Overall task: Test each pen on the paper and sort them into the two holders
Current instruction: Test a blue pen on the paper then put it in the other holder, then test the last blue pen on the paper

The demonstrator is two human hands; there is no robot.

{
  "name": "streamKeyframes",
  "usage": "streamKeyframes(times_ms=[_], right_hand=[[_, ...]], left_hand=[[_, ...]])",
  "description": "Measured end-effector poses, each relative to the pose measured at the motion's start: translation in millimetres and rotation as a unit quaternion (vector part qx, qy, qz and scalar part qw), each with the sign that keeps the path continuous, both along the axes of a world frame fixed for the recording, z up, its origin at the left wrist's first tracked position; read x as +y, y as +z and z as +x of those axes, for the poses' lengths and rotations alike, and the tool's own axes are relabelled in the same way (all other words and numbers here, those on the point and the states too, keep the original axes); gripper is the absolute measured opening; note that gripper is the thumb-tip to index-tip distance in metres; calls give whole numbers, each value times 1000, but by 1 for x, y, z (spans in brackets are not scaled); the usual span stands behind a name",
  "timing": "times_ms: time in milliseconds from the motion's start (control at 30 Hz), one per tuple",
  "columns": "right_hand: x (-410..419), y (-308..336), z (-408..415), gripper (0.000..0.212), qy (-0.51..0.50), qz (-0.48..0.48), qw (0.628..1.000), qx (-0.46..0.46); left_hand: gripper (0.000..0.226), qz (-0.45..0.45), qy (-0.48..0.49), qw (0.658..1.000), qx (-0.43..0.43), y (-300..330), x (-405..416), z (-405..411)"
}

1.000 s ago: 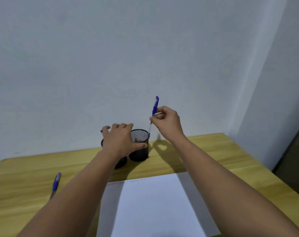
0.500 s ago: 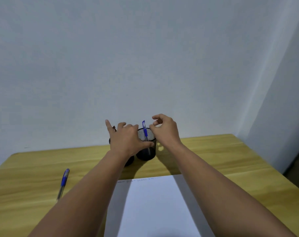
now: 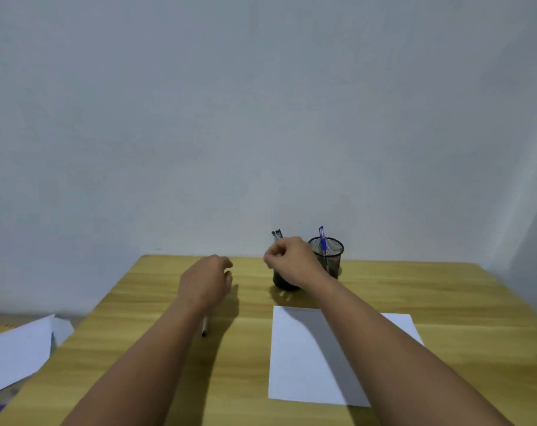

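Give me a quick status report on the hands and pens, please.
Left hand over table pen, holding nothing. Right hand curled, nothing visibly held. Blue pen in right mesh holder. Nothing blocking.

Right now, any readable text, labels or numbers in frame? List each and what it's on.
None readable.
White sheet of paper: no writing shows.
Blue pen in the right mesh holder: any print too small to read.
Loose papers at the left edge: purple marks, too blurred to read.
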State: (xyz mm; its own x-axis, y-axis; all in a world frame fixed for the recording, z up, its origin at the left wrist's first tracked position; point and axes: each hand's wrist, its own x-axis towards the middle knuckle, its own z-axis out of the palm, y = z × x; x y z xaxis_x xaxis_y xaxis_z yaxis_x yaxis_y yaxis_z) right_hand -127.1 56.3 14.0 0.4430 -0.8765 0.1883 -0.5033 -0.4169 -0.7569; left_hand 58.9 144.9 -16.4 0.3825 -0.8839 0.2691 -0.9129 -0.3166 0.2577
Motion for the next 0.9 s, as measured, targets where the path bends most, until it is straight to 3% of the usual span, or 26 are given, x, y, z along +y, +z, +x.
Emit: streamKeyframes(times_ms=[200,333,600,767,900], right_hand=[[30,-43,67,20,64,59,991,106],[46,-58,95,32,60,65,981,175],[40,-67,113,30,51,71,964,253],[25,-54,94,36,61,97,974,195],[10,-36,59,13,69,200,977,30]], left_hand=[[34,3,23,999,48,-41,26,47],[38,-7,-24,998,55,-56,21,67],[35,12,-101,995,-6,-78,9,90],[40,-46,-116,992,17,-75,13,83],[21,-109,-104,988,29,-55,17,71]])
